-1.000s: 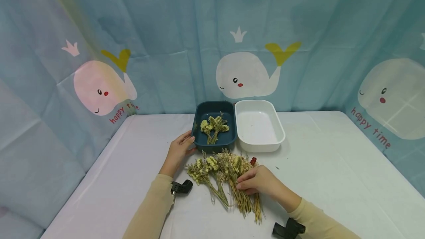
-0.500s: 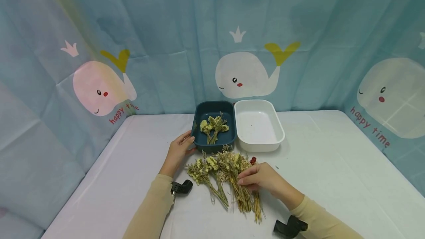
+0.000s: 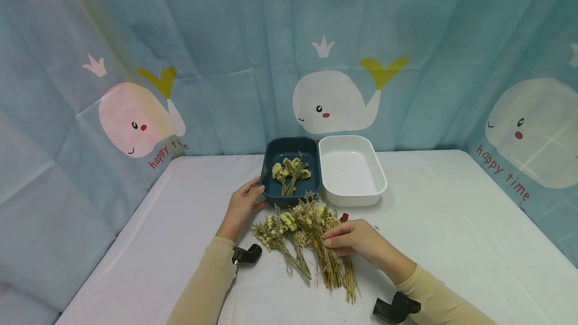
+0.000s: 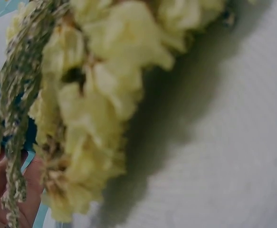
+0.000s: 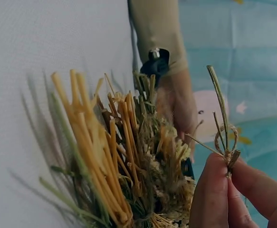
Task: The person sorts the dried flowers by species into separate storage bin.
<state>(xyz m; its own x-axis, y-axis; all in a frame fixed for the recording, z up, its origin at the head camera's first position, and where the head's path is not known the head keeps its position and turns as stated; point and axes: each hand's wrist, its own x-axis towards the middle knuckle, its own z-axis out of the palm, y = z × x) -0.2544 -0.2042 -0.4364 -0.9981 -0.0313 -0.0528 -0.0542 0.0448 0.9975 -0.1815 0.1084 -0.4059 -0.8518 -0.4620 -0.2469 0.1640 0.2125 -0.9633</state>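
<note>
Green stems (image 5: 229, 156) | pinched by right hand (image 3: 356, 241) | left hand (image 3: 240, 208), unclenched, touching blue tray (image 3: 291, 146)

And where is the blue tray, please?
In the head view, the blue tray sits left of the white tray, with the left hand at its near left corner.
</note>
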